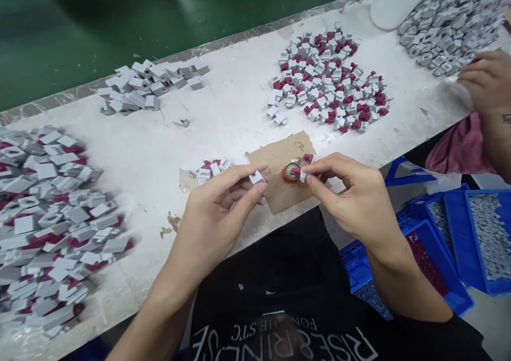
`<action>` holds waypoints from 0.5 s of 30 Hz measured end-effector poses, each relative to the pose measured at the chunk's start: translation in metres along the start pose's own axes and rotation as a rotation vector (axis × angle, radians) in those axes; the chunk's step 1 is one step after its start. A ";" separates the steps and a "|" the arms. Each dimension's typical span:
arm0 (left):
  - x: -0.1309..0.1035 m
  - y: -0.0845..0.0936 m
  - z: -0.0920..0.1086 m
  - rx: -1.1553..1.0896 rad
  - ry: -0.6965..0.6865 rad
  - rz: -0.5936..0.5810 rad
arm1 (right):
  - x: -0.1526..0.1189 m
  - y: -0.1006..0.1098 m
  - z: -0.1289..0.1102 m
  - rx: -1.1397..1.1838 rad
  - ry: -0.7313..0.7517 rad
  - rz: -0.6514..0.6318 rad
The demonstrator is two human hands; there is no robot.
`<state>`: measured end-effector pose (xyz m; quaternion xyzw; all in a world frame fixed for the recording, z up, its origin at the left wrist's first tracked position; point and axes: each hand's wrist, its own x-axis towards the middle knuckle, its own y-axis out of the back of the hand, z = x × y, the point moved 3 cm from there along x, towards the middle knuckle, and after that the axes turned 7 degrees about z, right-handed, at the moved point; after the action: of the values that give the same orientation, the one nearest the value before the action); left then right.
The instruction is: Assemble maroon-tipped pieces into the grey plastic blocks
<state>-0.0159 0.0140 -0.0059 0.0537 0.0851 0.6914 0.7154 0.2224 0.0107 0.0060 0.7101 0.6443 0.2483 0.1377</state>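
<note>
The left hand (223, 206) pinches a gray piece (256, 177) between thumb and fingers as the right hand (351, 196) grips a gray-and-maroon part (302, 175) over a small red-rimmed container (290, 172), which sits on brown cardboard (275, 161) atop a white worktable (235, 111).

On the flat white bench (235, 105), a pile of angular grey plastic blocks (151, 85) lies upper left; at centre, a small round red-rimmed pot (285, 174) sits on a rectangular brown cardboard sheet (275, 193).

Green floor (120, 25), 1 white container (397, 1), pink cloth (455, 149), blue frame (411, 180)
</note>
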 end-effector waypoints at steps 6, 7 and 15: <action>0.005 0.001 -0.001 0.037 -0.054 0.041 | -0.001 0.001 -0.001 0.004 0.033 0.021; 0.005 0.001 -0.001 0.032 -0.056 0.050 | -0.002 0.001 -0.001 0.016 0.040 0.037; 0.006 -0.006 -0.005 -0.153 0.154 -0.052 | -0.001 0.001 -0.002 -0.023 0.067 0.042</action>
<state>-0.0112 0.0193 -0.0124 -0.0565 0.0881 0.6790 0.7266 0.2221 0.0091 0.0077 0.7129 0.6309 0.2822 0.1188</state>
